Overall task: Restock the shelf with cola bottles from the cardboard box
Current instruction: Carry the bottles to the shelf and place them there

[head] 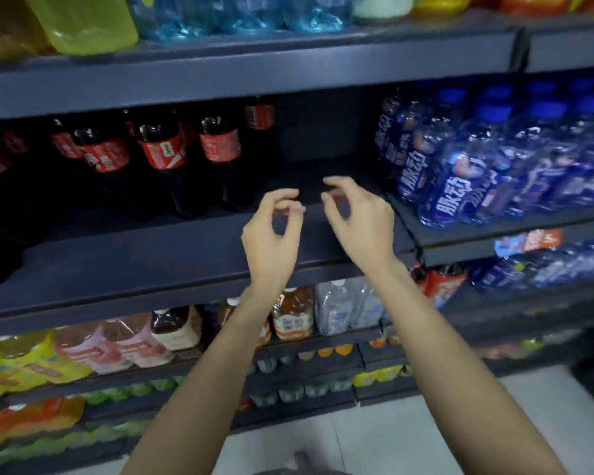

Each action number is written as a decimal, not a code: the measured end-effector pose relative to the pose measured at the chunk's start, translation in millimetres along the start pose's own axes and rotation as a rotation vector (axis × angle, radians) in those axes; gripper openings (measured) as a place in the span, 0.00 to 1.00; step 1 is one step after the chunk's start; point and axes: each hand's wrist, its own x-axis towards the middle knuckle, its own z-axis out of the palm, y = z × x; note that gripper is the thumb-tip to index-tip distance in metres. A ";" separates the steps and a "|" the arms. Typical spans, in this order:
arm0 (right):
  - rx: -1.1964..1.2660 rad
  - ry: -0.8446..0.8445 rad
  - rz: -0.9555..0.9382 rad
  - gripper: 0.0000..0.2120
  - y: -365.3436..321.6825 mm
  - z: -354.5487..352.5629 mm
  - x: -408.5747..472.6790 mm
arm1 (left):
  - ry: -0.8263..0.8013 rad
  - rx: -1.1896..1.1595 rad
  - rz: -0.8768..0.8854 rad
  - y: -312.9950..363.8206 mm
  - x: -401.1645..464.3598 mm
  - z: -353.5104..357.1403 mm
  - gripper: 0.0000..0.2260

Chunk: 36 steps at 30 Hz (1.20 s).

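Head view: cola bottles [165, 159] fill the shelf [151, 255] from its left end toward the middle, the right part bare; left hand [271, 234] and right hand [360, 221] hover at the front edge, fingers curled, grasping nothing. Risk: a reach knocks the rightmost bottle or the blue bottles [460, 186]; box out of frame, blur hides labels.

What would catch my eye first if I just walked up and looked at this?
Two bare hands, the left hand and right hand, raised empty with fingers curled in front of a dark shelf. Behind them is a bare gap, with red-labelled cola bottles to its left and blue bottles to its right.
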 end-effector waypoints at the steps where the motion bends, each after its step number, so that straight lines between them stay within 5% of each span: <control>1: -0.029 0.059 -0.016 0.10 3.3 -17.3 -16.7 | -0.038 -0.062 -0.003 8.2 -13.3 6.2 0.06; 5: -0.066 0.162 0.021 0.09 24.3 -90.1 -92.9 | -0.269 -0.256 -0.045 32.2 -75.9 42.1 0.08; 10: -0.188 0.024 0.261 0.10 57.8 -183.5 -209.4 | -0.627 -0.202 -0.204 50.6 -181.4 105.9 0.06; 15: -0.316 -0.129 0.704 0.13 88.9 -268.6 -332.0 | -1.091 0.109 -0.255 58.0 -291.0 177.4 0.09; 20: -0.224 -0.194 1.268 0.19 128.0 -353.9 -437.2 | -1.467 0.098 -0.380 69.5 -383.2 258.4 0.07; 28: -0.193 -0.062 1.691 0.20 211.4 -531.6 -571.6 | -1.737 0.287 -0.234 121.6 -538.6 423.4 0.07; 36: -0.318 0.118 1.808 0.18 270.5 -738.2 -644.0 | -1.962 0.411 0.127 285.7 -680.6 567.6 0.11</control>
